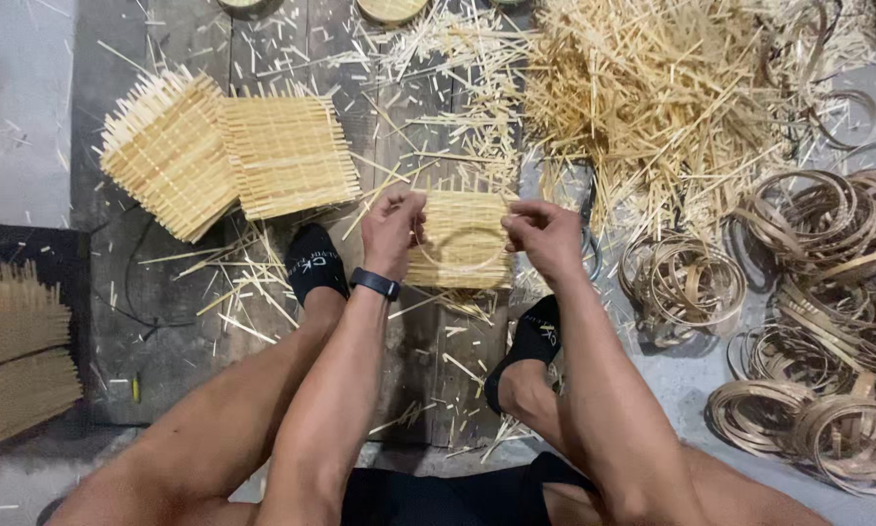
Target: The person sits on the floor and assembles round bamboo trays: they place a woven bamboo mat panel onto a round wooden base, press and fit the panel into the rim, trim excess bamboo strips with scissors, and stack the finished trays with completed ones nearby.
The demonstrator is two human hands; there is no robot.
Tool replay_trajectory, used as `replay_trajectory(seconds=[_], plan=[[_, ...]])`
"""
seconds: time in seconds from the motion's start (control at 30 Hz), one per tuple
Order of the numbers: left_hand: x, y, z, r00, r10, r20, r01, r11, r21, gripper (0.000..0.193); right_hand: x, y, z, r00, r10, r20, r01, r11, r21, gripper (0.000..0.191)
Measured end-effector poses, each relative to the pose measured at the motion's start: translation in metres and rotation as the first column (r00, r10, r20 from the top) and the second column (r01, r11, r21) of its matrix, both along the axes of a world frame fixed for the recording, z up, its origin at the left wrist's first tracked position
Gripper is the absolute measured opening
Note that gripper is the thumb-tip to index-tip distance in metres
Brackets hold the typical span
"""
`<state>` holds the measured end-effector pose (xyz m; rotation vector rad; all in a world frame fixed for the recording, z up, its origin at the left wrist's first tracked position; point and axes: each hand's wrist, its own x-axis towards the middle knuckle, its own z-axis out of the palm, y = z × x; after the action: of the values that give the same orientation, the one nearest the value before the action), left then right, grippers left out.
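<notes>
— Two hands are raised over a woven bamboo mat (462, 239); what is held?

— A thin bamboo hoop (457, 261) is pinched at each end, by the left hand (393, 226) and by the right hand (540, 234), fingers closed on it, just above the mat between the feet.

— What is seen around?

— Finished mats (228, 151) are stacked at upper left, loose sticks (652, 88) are heaped at top, coiled strips (827, 292) are piled at right.
</notes>
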<state>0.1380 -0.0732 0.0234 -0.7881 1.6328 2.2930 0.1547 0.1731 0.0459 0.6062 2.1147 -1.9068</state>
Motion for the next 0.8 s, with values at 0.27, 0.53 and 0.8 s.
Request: replay_trajectory(seconds=[0.27, 0.53, 0.8], plan=[[0.028, -0.001, -0.058, 0.939, -0.320, -0.127, 0.074, 0.548, -0.833, 0.016, 0.021, -0.024, -0.057, 0.982, 0.015, -0.187, 0.084, 0.856, 0.511, 0.020], [0.026, 0.001, -0.043, 0.973, -0.202, 0.112, 0.216, 0.631, -0.745, 0.022, 0.028, -0.018, -0.066, 0.991, 0.007, -0.137, 0.071, 0.826, 0.559, 0.020], [0.022, -0.001, -0.059, 0.972, -0.218, 0.085, 0.192, 0.534, -0.824, 0.021, 0.026, -0.017, -0.073, 0.990, 0.035, -0.133, 0.048, 0.819, 0.572, 0.017]])
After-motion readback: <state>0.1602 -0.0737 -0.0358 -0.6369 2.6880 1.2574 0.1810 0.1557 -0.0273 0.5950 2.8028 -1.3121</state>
